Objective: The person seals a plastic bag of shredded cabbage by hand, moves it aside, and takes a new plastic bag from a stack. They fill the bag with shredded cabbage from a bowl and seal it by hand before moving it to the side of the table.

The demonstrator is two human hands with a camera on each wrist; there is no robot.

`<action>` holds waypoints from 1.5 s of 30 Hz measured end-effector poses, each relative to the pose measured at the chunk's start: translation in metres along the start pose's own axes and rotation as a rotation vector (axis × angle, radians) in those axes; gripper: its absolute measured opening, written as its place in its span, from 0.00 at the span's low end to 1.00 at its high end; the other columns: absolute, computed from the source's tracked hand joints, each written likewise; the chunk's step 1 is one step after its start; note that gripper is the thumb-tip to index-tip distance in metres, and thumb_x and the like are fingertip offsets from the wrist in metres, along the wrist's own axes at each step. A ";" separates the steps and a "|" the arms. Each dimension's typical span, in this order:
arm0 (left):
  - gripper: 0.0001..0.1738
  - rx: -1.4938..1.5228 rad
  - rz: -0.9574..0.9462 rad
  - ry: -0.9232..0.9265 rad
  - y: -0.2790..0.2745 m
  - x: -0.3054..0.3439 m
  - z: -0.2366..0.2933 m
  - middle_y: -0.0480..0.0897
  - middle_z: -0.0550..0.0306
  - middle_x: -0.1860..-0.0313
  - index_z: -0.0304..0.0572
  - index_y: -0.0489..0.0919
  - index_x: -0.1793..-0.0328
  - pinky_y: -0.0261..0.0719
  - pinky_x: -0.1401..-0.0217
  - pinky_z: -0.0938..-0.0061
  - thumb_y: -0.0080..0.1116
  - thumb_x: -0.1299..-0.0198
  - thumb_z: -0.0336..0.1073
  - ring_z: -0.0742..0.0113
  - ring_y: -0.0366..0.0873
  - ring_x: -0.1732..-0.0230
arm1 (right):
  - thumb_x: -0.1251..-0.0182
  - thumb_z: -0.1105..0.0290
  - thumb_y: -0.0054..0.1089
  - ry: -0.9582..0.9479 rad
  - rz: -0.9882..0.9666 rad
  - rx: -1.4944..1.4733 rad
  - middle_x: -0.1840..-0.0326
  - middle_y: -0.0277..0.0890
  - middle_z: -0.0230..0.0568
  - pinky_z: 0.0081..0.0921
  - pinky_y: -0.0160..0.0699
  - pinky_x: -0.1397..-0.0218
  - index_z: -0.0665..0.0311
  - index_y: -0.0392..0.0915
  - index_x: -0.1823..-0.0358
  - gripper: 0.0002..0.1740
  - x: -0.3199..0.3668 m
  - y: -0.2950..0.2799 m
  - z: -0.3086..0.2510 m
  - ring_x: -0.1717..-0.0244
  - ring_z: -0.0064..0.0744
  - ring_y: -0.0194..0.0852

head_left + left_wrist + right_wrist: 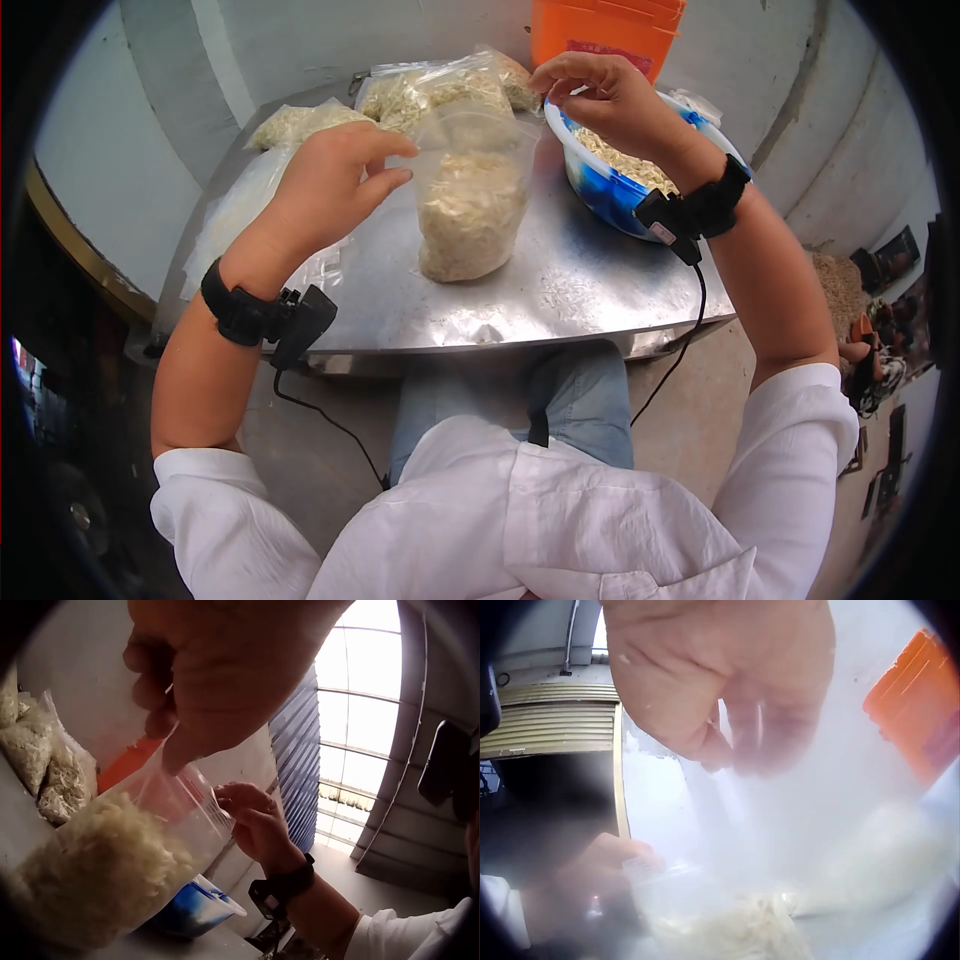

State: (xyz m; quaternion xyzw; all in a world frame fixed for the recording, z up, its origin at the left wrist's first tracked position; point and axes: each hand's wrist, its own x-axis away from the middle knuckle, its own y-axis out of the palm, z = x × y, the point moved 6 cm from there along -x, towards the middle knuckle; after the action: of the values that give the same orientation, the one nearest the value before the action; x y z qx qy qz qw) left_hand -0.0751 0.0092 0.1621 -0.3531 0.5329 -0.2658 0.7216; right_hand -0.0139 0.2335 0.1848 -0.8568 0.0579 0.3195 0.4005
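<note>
A clear plastic bag (pixel 472 215) partly filled with pale dried shreds stands upright on the metal table, its mouth open at the top. My left hand (pixel 335 180) pinches the rim on the bag's left side between thumb and forefinger; the left wrist view shows this hand (pixel 217 682) at the film's upper edge. Raised above the bag's right side, near the basin, is my right hand (pixel 610 95), its fingers loosely curled. In the right wrist view this hand (pixel 727 682) hangs over the bag (pixel 720 922), with no object visible in its blurred fingertips.
A blue and white basin (pixel 620 190) of pale shreds sits at the table's right. Filled bags (pixel 435 90) lie along the back, with flat plastic bags (pixel 235 215) at the left. Behind the basin stands an orange container (pixel 610 30). The metal table's (pixel 480 325) front edge is near my lap.
</note>
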 end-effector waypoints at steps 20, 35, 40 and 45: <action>0.03 0.044 -0.167 -0.123 -0.021 -0.008 -0.011 0.75 0.61 0.77 0.32 0.74 0.71 0.69 0.71 0.81 0.58 0.49 0.23 0.78 0.69 0.75 | 0.48 0.75 0.56 -0.262 -0.188 0.433 0.71 0.75 0.42 0.31 0.72 0.64 0.66 0.76 0.73 0.03 0.015 0.014 -0.028 0.68 0.44 0.74; 0.01 0.410 -0.009 -0.250 -0.010 0.005 -0.020 0.75 0.66 0.74 0.36 0.76 0.69 0.69 0.68 0.85 0.55 0.47 0.23 0.81 0.71 0.71 | 0.49 0.77 0.60 -0.149 0.027 0.143 0.74 0.75 0.42 0.26 0.72 0.68 0.66 0.77 0.71 0.03 0.028 0.008 -0.022 0.72 0.36 0.74; 0.08 0.537 0.070 -0.347 0.013 0.009 -0.038 0.76 0.63 0.73 0.38 0.77 0.61 0.71 0.65 0.83 0.56 0.49 0.25 0.78 0.73 0.70 | 0.48 0.77 0.60 0.024 0.050 0.067 0.75 0.74 0.37 0.22 0.72 0.66 0.67 0.76 0.70 0.04 0.039 0.025 0.008 0.72 0.26 0.73; 0.18 0.739 0.197 -0.410 0.025 0.014 -0.040 0.74 0.66 0.71 0.41 0.75 0.47 0.66 0.67 0.86 0.59 0.46 0.28 0.81 0.69 0.69 | 0.46 0.77 0.61 0.216 0.222 -0.369 0.73 0.74 0.32 0.18 0.73 0.59 0.67 0.77 0.64 0.08 0.047 0.028 0.025 0.66 0.21 0.73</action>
State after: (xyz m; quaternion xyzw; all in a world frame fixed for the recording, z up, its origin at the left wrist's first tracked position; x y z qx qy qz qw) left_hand -0.1089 0.0045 0.1272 -0.0641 0.2788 -0.2928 0.9124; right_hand 0.0004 0.2401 0.1263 -0.9331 0.1350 0.2731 0.1911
